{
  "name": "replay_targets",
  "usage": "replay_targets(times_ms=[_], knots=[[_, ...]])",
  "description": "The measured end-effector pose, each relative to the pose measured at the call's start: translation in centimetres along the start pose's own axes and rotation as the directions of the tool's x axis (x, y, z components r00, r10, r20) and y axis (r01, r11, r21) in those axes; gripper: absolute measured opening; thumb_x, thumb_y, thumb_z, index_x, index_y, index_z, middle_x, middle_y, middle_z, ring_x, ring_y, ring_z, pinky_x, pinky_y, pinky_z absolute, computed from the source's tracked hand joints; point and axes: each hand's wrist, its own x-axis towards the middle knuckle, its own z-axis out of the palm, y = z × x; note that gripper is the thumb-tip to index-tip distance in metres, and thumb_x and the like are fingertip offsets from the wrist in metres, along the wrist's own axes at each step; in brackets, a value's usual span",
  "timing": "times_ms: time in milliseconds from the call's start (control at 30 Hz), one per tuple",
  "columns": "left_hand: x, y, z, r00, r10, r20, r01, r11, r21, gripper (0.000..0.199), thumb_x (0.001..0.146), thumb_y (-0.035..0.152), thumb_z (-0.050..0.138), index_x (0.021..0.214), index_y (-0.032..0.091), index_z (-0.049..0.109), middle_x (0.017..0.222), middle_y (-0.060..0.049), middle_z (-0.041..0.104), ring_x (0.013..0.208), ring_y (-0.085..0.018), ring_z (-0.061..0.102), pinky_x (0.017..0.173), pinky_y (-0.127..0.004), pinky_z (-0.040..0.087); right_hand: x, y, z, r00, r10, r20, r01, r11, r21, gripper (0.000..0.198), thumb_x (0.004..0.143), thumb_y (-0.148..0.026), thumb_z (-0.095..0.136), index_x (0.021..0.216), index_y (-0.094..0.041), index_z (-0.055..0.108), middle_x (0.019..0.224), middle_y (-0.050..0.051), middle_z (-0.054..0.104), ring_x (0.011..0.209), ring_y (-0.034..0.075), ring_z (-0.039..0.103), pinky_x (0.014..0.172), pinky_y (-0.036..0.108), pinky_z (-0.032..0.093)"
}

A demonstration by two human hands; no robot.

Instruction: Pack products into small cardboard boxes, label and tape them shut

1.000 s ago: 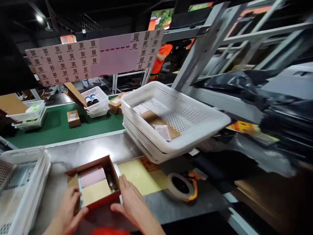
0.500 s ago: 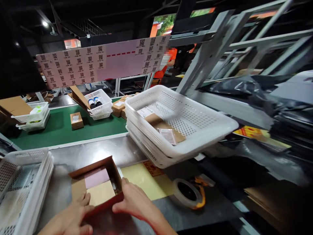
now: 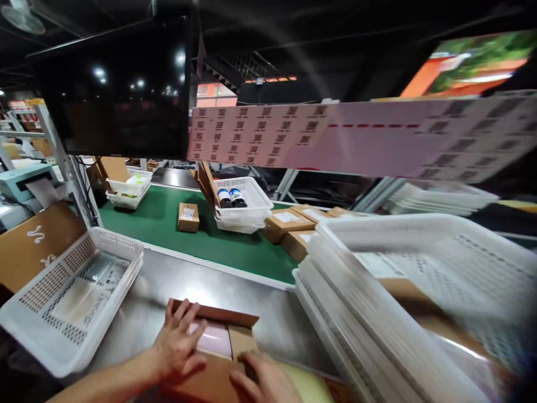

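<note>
An open brown cardboard box (image 3: 210, 378) lies on the metal table directly before me, its far flap raised. Inside shows a pale pink piece (image 3: 217, 339), with brown cardboard to its right. My left hand (image 3: 180, 342) rests over the box's left side with fingers spread, the fingertips near the far flap. At the near right of the box is my right hand (image 3: 266, 376), slightly blurred, its fingers bent around the cardboard edge. Yellow sheet material (image 3: 308, 383) shows partly behind the right hand.
A white basket (image 3: 121, 291) holding flat packets stands left. Stacked white baskets (image 3: 335, 246) crowd the right. Beyond runs a green conveyor belt (image 3: 163, 221) carrying a small carton (image 3: 188, 217) and a basket with two bottles (image 3: 245, 215). A monitor (image 3: 113, 95) and code-covered board (image 3: 356, 143) hang above.
The view has swung left, bringing in the monitor. My left hand has moved from the box's near edge up over its left side. The tape dispenser has left the view.
</note>
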Motion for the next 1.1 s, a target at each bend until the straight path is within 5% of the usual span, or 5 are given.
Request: replay_targets(times_ms=[100,267,633,967,1100], knots=[[-0.4,-0.9,1.0,0.991,-0.12,-0.053,0.121,0.993,0.016,0.127,0.087,0.084,0.068,0.178,0.013,0.015,0.177,-0.031,0.033,0.163,-0.053,0.033,0.126,-0.082,0.027,0.9,3.0,3.5,0.926,0.165,-0.341,-0.156,0.986,0.053,0.096,0.076,-0.059,0.082,0.155,-0.011,0.058,0.15,0.031,0.063,0.141,0.054,0.06,0.112,0.067,0.056],[-4.8,1.4,2.8,0.983,-0.18,0.034,0.182,0.981,-0.068,0.06,0.105,0.042,0.064,0.162,0.027,0.056,0.142,-0.015,0.074,0.131,-0.035,0.067,0.13,-0.071,0.034,-3.4,3.7,8.2,0.861,-0.088,-0.502,0.042,0.994,-0.102,0.101,0.106,-0.047,0.061,0.178,-0.022,-0.005,0.185,0.024,0.008,0.17,0.045,0.019,0.128,0.07,0.041],[-4.5,-0.1,1.9,0.98,-0.187,0.075,0.195,0.974,-0.119,0.046,0.107,0.03,0.056,0.148,0.045,0.07,0.164,-0.012,0.06,0.154,-0.044,0.05,0.117,-0.077,0.046,-3.0,-4.3,2.9,0.979,0.199,-0.036,-0.202,0.951,-0.232,0.064,0.112,-0.04,0.043,0.171,-0.018,0.04,0.181,0.009,0.028,0.169,0.043,0.022,0.133,0.071,0.031],[-5.7,2.4,-0.8,0.972,-0.233,0.022,0.234,0.966,-0.112,0.052,0.107,0.025,0.054,0.157,0.037,0.063,0.174,-0.015,0.046,0.163,-0.048,0.038,0.121,-0.088,0.032,-6.0,-1.9,6.8,0.871,-0.051,-0.489,-0.011,0.992,-0.123,0.061,0.112,-0.038,0.043,0.164,-0.006,0.05,0.175,0.026,0.039,0.164,0.044,0.037,0.125,0.07,0.046],[-7.0,3.3,-4.9,0.982,-0.184,-0.03,0.161,0.919,-0.36,0.052,0.111,0.027,0.047,0.161,0.028,0.059,0.164,-0.012,0.061,0.153,-0.031,0.057,0.129,-0.053,0.047,-8.6,-2.8,2.0,0.853,-0.032,-0.521,0.062,0.997,0.04,0.041,0.113,-0.033,0.046,0.14,-0.02,0.073,0.138,0.017,0.077,0.131,0.033,0.071,0.117,0.058,0.056]])
